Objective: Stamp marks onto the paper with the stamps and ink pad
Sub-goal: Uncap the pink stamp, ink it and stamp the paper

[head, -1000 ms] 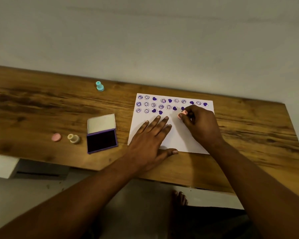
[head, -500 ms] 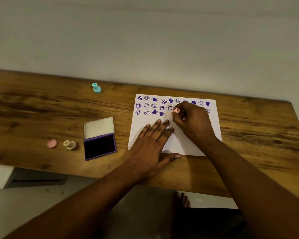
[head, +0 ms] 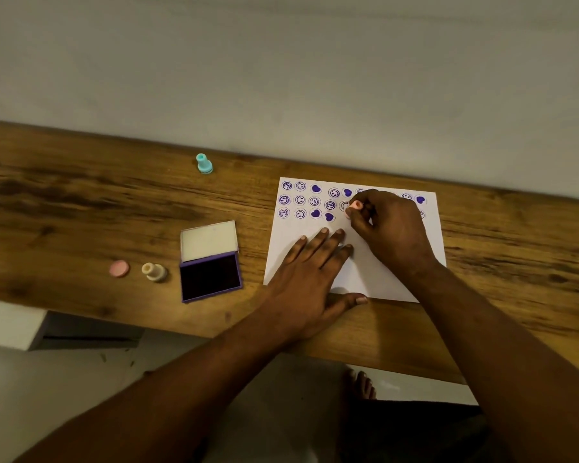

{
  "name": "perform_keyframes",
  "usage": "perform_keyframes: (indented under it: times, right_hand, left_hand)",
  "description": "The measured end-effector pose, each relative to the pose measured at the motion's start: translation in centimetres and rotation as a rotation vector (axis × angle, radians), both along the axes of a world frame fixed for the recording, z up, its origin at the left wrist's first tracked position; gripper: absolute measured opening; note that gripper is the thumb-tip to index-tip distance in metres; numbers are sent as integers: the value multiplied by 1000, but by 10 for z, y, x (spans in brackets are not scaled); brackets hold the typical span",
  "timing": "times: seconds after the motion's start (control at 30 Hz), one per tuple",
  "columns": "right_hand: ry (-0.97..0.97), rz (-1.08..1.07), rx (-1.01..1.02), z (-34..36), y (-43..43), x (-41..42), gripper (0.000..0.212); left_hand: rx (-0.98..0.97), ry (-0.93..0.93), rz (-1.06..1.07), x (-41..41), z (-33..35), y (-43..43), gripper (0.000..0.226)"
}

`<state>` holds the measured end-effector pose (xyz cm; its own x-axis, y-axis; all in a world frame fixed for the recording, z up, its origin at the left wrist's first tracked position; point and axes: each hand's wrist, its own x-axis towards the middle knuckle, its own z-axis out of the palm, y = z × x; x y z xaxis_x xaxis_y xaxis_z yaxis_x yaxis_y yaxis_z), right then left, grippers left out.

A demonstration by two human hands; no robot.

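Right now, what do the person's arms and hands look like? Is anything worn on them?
Both forearms are bare up to the frame edge: no sleeves show. The left hand and the right hand wear no gloves, and no rings, watch or bracelet are visible. The fingernails are short and plain.

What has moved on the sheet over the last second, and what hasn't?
The right hand carried the pink stamp leftward along the third row of marks, toward the gap beside the hearts. It keeps its grip. The left hand stays flat on the paper; the ink pad and spare stamps are untouched.
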<state>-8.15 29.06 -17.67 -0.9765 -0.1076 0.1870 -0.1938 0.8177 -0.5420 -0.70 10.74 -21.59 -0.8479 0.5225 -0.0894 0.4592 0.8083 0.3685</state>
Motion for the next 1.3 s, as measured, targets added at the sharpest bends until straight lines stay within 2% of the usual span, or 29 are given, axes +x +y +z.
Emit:
perform_keyframes:
  times: [0.27, 0.33, 0.47, 0.93, 1.2, 1.27, 1.3]
  right_hand:
    - [278, 0, -102, 25, -13, -5, 18]
    - [229, -5, -65, 13, -13, -3, 18]
    - [2, -25, 56, -23, -11, 8, 30]
    - [-26, -98, 206, -17, -21, 13, 38]
    - [-26, -71, 253, -14, -15, 7, 33]
    - [-13, -59, 190, -10, -14, 6, 31]
    - [-4, -72, 97, -6, -13, 5, 29]
  left_hand:
    - [25, -11, 13, -1, -3, 1, 91]
    - [33, 1, 10, 0, -3, 1, 90]
    - [37, 39, 8, 0, -5, 0, 91]
    - [67, 57, 16, 1, -15, 3, 91]
    - [50, 58, 15, 0, -14, 5, 96]
    - [47, 55, 8, 0, -10, 5, 95]
    - [42, 57, 4, -1, -9, 4, 95]
